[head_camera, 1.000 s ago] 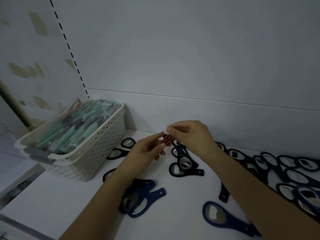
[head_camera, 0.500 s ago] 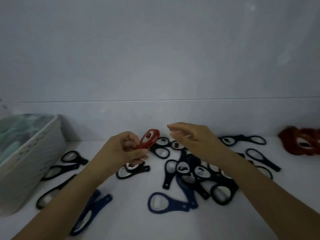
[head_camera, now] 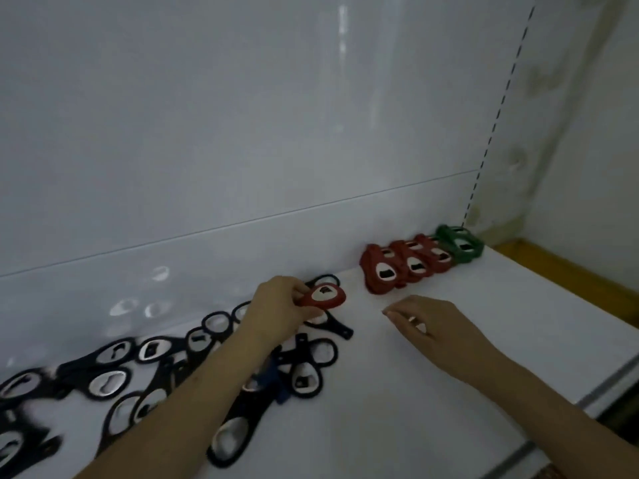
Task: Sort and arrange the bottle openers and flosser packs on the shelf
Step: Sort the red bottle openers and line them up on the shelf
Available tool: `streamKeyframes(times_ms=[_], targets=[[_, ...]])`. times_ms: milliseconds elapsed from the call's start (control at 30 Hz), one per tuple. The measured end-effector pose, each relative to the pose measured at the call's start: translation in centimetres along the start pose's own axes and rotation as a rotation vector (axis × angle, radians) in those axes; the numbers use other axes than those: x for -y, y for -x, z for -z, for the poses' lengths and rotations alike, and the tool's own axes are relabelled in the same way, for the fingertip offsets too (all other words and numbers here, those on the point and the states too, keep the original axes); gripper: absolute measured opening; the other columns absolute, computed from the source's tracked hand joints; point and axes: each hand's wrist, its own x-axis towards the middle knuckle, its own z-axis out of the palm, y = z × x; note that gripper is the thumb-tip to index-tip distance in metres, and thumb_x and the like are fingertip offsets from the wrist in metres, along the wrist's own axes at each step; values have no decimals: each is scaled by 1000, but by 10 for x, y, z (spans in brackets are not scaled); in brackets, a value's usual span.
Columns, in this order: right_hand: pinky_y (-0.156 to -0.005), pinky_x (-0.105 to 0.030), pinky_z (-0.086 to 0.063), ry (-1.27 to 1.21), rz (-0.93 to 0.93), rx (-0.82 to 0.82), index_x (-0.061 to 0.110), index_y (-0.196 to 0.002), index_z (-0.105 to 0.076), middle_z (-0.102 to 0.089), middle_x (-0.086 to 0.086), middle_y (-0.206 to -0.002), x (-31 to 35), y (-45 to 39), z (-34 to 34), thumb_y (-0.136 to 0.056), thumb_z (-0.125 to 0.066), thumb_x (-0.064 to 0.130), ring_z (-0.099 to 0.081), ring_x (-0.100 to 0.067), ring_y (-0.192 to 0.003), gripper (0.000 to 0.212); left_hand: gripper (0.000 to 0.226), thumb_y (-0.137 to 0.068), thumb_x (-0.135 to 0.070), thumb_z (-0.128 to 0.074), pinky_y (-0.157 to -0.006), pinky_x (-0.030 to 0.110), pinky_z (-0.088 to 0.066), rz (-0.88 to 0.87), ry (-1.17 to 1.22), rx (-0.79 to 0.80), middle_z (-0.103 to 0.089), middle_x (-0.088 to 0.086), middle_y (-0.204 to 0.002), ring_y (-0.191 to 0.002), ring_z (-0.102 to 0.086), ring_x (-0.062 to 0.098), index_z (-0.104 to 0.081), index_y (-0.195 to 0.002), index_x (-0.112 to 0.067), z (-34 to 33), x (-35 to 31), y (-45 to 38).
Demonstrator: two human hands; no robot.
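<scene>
The left hand holds a red bottle opener just above the white shelf, its fingers and thumb curled round the opener's handle so that only the rounded head with its metal insert shows; the handle is hidden inside the grip. The right hand hovers low over bare shelf to the right, holding nothing, fingers loosely extended toward the left; whether its fingertips touch the surface cannot be told.

Against the back wall, further right, a row of red openers leans overlapping, and green openers stand at the row's far end, touching the reds. How many lie in each group is hard to count because they overlap.

To the left, a loose scatter of black openers spreads across the shelf, running off the left and bottom edges; those at the far left are blurred. A blue opener lies among them, mostly hidden under the left forearm and neighbouring black ones
</scene>
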Motion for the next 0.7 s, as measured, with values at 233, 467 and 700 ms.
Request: streamKeyframes(times_ms=[233, 467, 700], targets=[[-86, -9, -39, 144, 231, 133, 24, -108, -68, -63, 13, -105, -57, -8, 15, -96, -36, 46, -54, -1, -95, 41, 30, -85, -27, -73, -50, 23, -42, 87, -107, -166, -56, 2, -58, -49, -45, 5, -68, -71, 0, -57, -40, -52], [-78, -19, -50, 156, 459, 189, 27, -106, -68, -63, 14, -106, -81, -26, 23, -97, -38, 44, -55, -2, -96, 36, 18, -91, -24, -61, -56, 21, -36, 132, -313, -226, -51, 0, -69, -62, -47, 14, -63, -81, -9, -94, -72, -73], [-90, -14, -41, -7, 526, 200, 28, -115, -66, -59, 19, -113, -104, -32, 19, -96, -44, 40, -50, 2, -106, 31, 37, -83, -22, -70, -39, 14, -31, 275, -167, -176, -47, -2, -60, -53, -40, 5, -40, -61, -17, -100, -81, -71]])
